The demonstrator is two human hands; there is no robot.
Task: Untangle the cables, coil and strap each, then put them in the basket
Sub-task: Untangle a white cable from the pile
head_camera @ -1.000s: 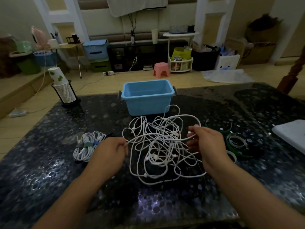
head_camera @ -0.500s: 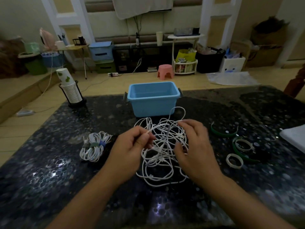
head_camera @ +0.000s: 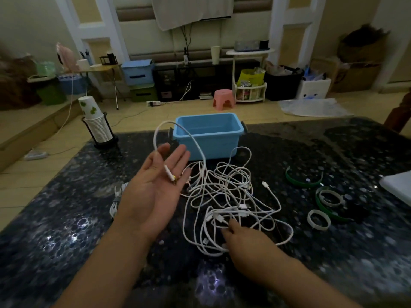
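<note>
A tangle of white cables (head_camera: 224, 196) lies on the dark table in front of the blue basket (head_camera: 206, 131), which holds nothing I can see. My left hand (head_camera: 155, 192) is raised palm up with straight fingers. One cable's plug end (head_camera: 170, 174) lies across them, and its cord arches up over the hand and down into the tangle. My right hand (head_camera: 242, 238) sits at the tangle's near edge, its fingers curled among the strands. A coiled, strapped cable (head_camera: 116, 202) shows partly behind my left wrist.
Green straps (head_camera: 302, 182) and white strap rings (head_camera: 318, 220) lie to the right of the tangle. A stack of paper cups in a black holder (head_camera: 96, 125) stands at the far left corner. A white flat object (head_camera: 398, 187) pokes in at the right edge.
My left hand rose from the tangle and opened palm up with a cable end on it. My right hand dropped from the tangle's top to its near edge.
</note>
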